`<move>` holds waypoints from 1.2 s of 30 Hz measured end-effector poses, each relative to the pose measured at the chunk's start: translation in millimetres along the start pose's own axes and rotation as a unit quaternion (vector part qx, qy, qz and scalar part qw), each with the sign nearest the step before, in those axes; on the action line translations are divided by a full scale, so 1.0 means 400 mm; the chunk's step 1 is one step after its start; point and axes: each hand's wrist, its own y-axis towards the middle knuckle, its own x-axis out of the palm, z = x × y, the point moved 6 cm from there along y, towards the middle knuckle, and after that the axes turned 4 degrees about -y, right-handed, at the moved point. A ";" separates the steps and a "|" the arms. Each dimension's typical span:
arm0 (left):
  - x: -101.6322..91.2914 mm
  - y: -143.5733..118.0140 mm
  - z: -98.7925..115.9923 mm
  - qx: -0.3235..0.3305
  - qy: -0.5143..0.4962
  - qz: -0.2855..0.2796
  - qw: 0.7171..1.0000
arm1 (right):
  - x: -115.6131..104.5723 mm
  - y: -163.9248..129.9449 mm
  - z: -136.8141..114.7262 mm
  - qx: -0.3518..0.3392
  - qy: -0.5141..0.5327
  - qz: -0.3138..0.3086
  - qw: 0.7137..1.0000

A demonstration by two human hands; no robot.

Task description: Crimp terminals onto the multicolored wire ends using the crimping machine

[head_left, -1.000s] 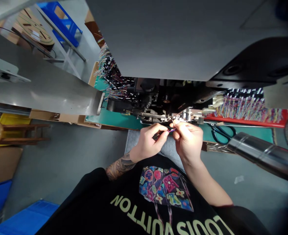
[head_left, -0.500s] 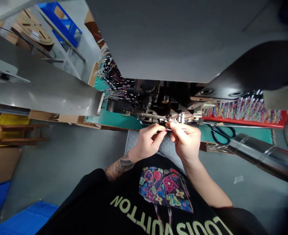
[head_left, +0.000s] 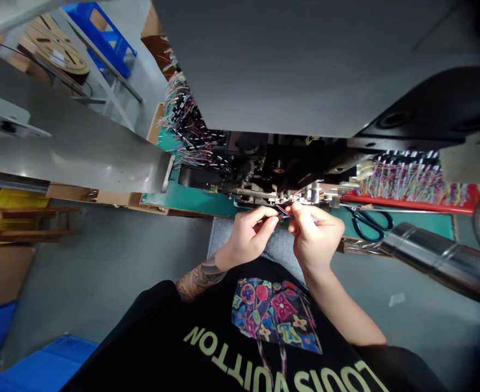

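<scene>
Both hands meet in front of a machine's metal working parts [head_left: 256, 194], close to the table's near edge. Thin coloured wires [head_left: 282, 209] run between them. My left hand [head_left: 250, 233] pinches the wires' dark end between thumb and forefinger. On the other side, my right hand [head_left: 317, 234] is closed on the same wires, its thumb and forefinger pressed together. A short bit of wire sticks out past the right fingers. What lies inside the fingertips is mostly hidden.
The machine's grey housing [head_left: 281, 71] hangs low over the hands. Bundled wires [head_left: 191, 125] lie at left; more wires [head_left: 411, 177] fill a red tray [head_left: 428, 204] at right. Dark-handled scissors [head_left: 368, 223] lie on the green mat [head_left: 419, 224], beside a metal tube [head_left: 440, 256].
My right hand has moved slightly to the right, away from the left, and more of the wires shows between them. A machine part at the right has shifted.
</scene>
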 end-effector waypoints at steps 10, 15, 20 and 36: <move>-0.002 -0.005 -0.005 -0.004 0.015 0.013 1.000 | 0.009 0.004 0.000 0.009 0.012 -0.005 1.000; -0.003 -0.003 -0.007 -0.009 0.009 0.007 1.000 | 0.006 0.004 -0.012 -0.012 0.001 -0.014 1.000; -0.003 -0.003 -0.016 -0.031 -0.020 -0.003 0.999 | 0.004 0.004 0.000 -0.011 0.028 -0.021 0.999; -0.014 0.005 -0.019 -0.043 -0.048 -0.050 0.997 | 0.004 0.012 -0.034 -0.049 0.009 -0.077 0.996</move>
